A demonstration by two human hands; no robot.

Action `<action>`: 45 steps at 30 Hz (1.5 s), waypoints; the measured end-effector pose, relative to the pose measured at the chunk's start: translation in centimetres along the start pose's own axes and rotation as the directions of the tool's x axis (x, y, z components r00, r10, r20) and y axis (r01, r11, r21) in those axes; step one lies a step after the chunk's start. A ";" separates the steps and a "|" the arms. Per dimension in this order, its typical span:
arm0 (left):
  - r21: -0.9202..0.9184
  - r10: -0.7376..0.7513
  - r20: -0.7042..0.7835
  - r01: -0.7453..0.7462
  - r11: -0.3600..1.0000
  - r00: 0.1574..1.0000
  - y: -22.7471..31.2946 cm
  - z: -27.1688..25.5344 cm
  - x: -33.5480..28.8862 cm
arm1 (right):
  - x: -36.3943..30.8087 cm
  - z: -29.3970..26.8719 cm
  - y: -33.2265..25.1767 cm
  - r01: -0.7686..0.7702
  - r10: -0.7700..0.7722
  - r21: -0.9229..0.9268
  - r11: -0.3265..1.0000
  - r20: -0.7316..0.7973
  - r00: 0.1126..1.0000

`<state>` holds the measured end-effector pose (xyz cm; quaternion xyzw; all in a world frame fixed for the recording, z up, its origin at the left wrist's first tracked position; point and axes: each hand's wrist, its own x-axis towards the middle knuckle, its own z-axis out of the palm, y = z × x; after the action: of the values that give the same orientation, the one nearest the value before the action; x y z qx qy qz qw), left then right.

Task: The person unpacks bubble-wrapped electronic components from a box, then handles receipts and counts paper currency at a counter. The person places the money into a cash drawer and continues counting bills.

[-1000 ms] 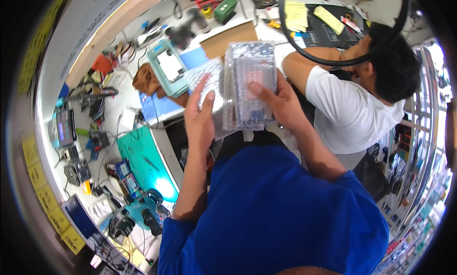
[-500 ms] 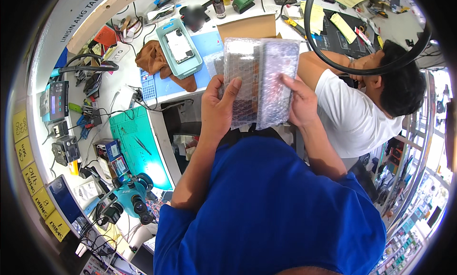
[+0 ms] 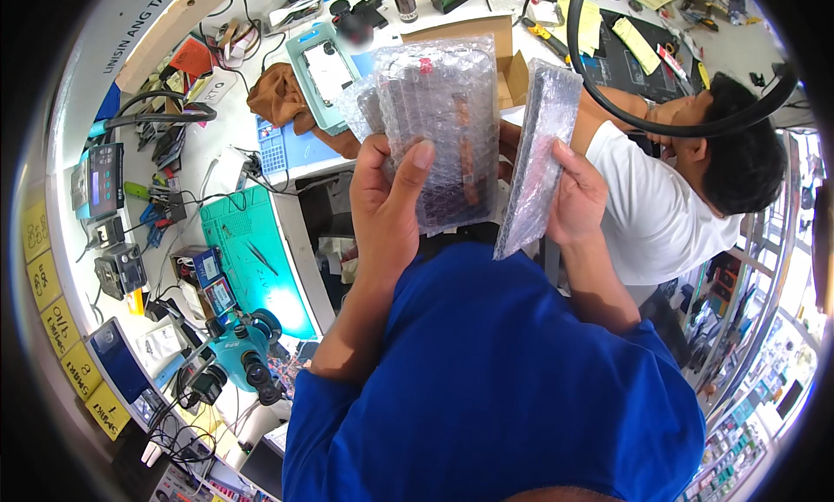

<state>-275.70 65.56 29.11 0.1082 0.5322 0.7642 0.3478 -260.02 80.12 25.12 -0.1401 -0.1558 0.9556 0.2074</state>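
Observation:
My left hand (image 3: 388, 202) grips flat packages in bubble wrap, its thumb pressed on the front one. That front bubble-wrapped package (image 3: 439, 128) shows a dark flat panel with an orange strip and a small red mark near its top. Another bubble-wrapped piece (image 3: 368, 107) juts out behind it on the left. In my right hand (image 3: 578, 194) is a separate bubble-wrapped package (image 3: 540, 155), tilted and seen partly edge-on, with the thumb over its side. A gap lies between the two hands' packages. Behind them stands an opened brown cardboard box (image 3: 512, 72).
A pale teal tray (image 3: 304, 63) holding a white-and-black device sits on the bench beside a brown cloth (image 3: 276, 95). Left are a green mat (image 3: 261, 250) and a teal microscope (image 3: 243, 354). A person in white (image 3: 651, 189) sits close at right, under a black ring (image 3: 578, 33).
My right hand has drawn one bubble-wrapped package rightward, away from the others. The left hand's packages have shifted left and up, and one now fans out behind.

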 end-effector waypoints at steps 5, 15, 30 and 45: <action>-0.010 -0.008 0.019 0.008 1.000 1.000 1.0 0.1 -0.3 | -0.2 1.0 -0.2 -0.002 -0.006 -0.071 0.997 -0.105 0.994; 0.008 0.001 0.079 -0.001 1.000 0.997 2.0 0.5 -0.5 | -0.5 1.2 -0.6 -0.010 -0.003 -0.110 0.994 -0.120 0.993; 0.083 0.028 0.083 -0.035 0.996 0.996 2.8 1.4 -0.8 | -0.7 1.6 -1.0 0.000 -0.015 -0.116 0.993 -0.129 0.992; 0.079 -0.004 0.021 0.002 0.997 1.000 3.1 2.1 -1.1 | -0.8 1.7 -0.7 0.026 -0.037 -0.089 0.996 -0.122 0.992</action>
<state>-275.02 65.80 32.93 0.1290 0.5584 0.7409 0.3501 -259.63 79.94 27.10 -0.2056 -0.1865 0.9339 0.2252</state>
